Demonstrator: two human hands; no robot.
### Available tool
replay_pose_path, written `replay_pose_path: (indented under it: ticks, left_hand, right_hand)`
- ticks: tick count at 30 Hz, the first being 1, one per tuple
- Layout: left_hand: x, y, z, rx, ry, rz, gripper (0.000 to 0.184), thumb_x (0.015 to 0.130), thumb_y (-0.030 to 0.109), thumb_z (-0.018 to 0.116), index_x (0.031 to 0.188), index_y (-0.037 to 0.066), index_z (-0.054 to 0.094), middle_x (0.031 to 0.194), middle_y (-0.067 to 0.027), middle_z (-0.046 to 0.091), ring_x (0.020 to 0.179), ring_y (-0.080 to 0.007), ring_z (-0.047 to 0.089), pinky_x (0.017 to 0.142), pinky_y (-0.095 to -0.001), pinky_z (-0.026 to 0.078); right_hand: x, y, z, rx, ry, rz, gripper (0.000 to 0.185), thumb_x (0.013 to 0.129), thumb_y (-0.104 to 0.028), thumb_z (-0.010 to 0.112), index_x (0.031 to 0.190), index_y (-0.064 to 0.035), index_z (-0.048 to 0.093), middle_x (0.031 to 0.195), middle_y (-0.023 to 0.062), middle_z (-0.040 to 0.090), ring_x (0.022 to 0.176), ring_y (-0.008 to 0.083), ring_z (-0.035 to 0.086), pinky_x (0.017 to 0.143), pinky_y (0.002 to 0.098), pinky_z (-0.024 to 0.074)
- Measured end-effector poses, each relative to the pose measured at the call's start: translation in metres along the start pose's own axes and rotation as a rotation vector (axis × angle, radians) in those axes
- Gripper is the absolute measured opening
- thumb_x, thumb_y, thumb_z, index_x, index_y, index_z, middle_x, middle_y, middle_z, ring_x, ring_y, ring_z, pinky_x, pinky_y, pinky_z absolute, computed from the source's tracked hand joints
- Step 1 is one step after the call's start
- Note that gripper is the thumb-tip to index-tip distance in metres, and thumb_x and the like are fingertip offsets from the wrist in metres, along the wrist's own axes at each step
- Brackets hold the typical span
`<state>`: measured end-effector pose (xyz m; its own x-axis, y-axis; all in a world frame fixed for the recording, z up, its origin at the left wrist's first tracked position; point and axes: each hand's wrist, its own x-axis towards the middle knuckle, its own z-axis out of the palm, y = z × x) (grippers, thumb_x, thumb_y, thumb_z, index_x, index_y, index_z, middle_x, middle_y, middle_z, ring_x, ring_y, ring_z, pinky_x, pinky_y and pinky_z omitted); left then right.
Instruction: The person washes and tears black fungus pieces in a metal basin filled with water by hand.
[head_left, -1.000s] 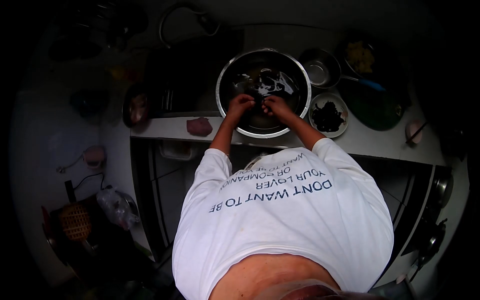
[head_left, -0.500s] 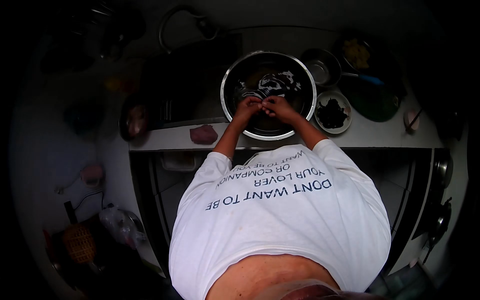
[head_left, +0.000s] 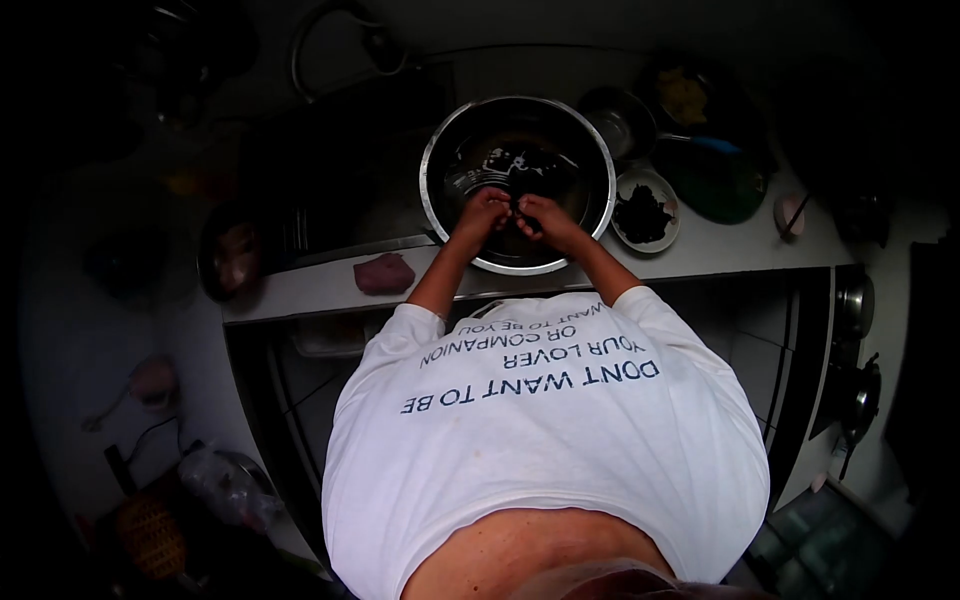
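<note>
Though the room (head_left: 890, 470) is dim, a pale tabletop (head_left: 300, 288) carries a wide metal basin (head_left: 431, 190) of dark liquid (head_left: 515, 162), a saucepan (head_left: 612, 130), a white bowl (head_left: 673, 217) of black pieces (head_left: 643, 213) and a pink lump (head_left: 384, 274); within the basin's rim, left hand (head_left: 486, 212) and right hand (head_left: 546, 219) curl close together, any pinch too dark to tell

It's dim in here: the white shirt (head_left: 545, 450) takes most of the light, the dark liquid (head_left: 515, 160) in the basin (head_left: 424, 185) throws broken glints, and everything outward bows, blurs and sinks into black.
</note>
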<state>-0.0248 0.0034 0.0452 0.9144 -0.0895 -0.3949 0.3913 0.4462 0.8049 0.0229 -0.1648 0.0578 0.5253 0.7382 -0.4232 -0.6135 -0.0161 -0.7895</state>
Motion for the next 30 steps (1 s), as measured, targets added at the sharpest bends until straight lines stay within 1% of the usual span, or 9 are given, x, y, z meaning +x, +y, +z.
replay_pose_path:
  ticks: [2,8,11,17,20,23,26,29,30]
  left_hand:
    - [-0.002,0.001,0.002,-0.033,0.014,0.003,0.018,0.074,0.007,0.052,0.091,0.006,0.046,0.07,-0.0034,0.053,0.056,-0.0093,0.047,0.049,-0.0205,0.036]
    - [0.001,-0.005,-0.002,-0.033,0.05,0.057,0.019,0.074,0.008,0.054,0.091,0.006,0.046,0.069,-0.0036,0.053,0.055,-0.0093,0.047,0.048,-0.0208,0.036]
    - [0.003,-0.004,-0.002,0.011,0.09,0.089,0.02,0.073,0.008,0.056,0.09,0.005,0.047,0.069,-0.0034,0.053,0.054,-0.0087,0.046,0.047,-0.0204,0.035]
    - [-0.001,-0.008,0.003,0.144,0.027,0.108,0.02,0.072,0.008,0.058,0.089,0.005,0.047,0.072,-0.0028,0.054,0.054,-0.0065,0.045,0.046,-0.0188,0.034]
    - [-0.004,-0.005,0.005,0.219,0.018,0.107,0.02,0.074,0.011,0.058,0.09,0.005,0.047,0.074,-0.0027,0.055,0.056,-0.006,0.045,0.047,-0.0184,0.034]
    - [-0.002,-0.004,0.007,0.147,0.057,0.056,0.02,0.078,0.018,0.056,0.092,0.005,0.048,0.078,-0.0038,0.056,0.061,-0.0075,0.048,0.051,-0.0194,0.036]
    - [0.0,-0.004,0.002,-0.136,0.077,-0.024,0.023,0.082,0.025,0.051,0.094,0.005,0.048,0.084,-0.0069,0.057,0.074,-0.0127,0.054,0.057,-0.0224,0.04]
    - [0.001,0.001,-0.003,-0.365,0.06,-0.086,0.025,0.085,0.026,0.046,0.098,0.005,0.047,0.091,-0.0106,0.056,0.087,-0.0192,0.055,0.064,-0.0267,0.042]
    - [0.0,0.002,-0.004,-0.42,0.052,-0.106,0.026,0.085,0.026,0.045,0.099,0.004,0.047,0.093,-0.0119,0.055,0.091,-0.0214,0.055,0.067,-0.0282,0.043]
  right_hand:
    - [0.002,0.0,0.003,-0.006,0.021,-0.001,0.012,0.083,-0.022,0.043,0.083,-0.0109,0.047,0.07,-0.0002,0.052,0.056,0.0061,0.046,0.049,0.0166,0.0328]
    - [0.0,-0.009,0.009,-0.195,0.113,0.043,0.011,0.078,-0.017,0.049,0.087,-0.0106,0.048,0.074,-0.0003,0.052,0.062,0.0072,0.048,0.053,0.0208,0.0363]
    - [0.004,-0.007,0.003,-0.176,0.102,-0.032,0.016,0.076,-0.015,0.052,0.091,-0.0108,0.048,0.077,-0.0006,0.052,0.065,0.0079,0.049,0.055,0.022,0.0375]
    - [-0.007,-0.019,0.016,-0.221,0.152,0.036,0.023,0.077,-0.022,0.057,0.097,-0.0116,0.049,0.08,-0.0012,0.053,0.066,0.0079,0.049,0.056,0.0205,0.0373]
    - [-0.003,-0.012,0.008,-0.225,0.13,0.005,0.025,0.077,-0.029,0.059,0.093,-0.0115,0.051,0.076,-0.0027,0.053,0.065,0.0072,0.048,0.055,0.0215,0.0375]
    - [0.009,0.0,-0.011,-0.189,0.184,0.033,0.015,0.076,-0.023,0.058,0.083,-0.0097,0.055,0.07,-0.0011,0.053,0.062,0.0095,0.049,0.054,0.0233,0.039]
    - [0.04,0.036,-0.065,-0.631,0.079,-0.207,0.004,0.073,-0.012,0.055,0.074,-0.008,0.056,0.067,0.0024,0.052,0.058,0.0135,0.049,0.053,0.0251,0.0406]
    - [0.031,0.018,-0.065,-1.441,0.097,-0.648,0.004,0.069,-0.006,0.053,0.07,-0.0073,0.057,0.066,0.0051,0.052,0.058,0.017,0.05,0.053,0.0272,0.0417]
    - [0.03,0.017,-0.067,-1.189,0.12,-0.536,0.006,0.071,-0.005,0.051,0.074,-0.0063,0.056,0.066,0.0046,0.052,0.057,0.0152,0.05,0.052,0.0264,0.0415]
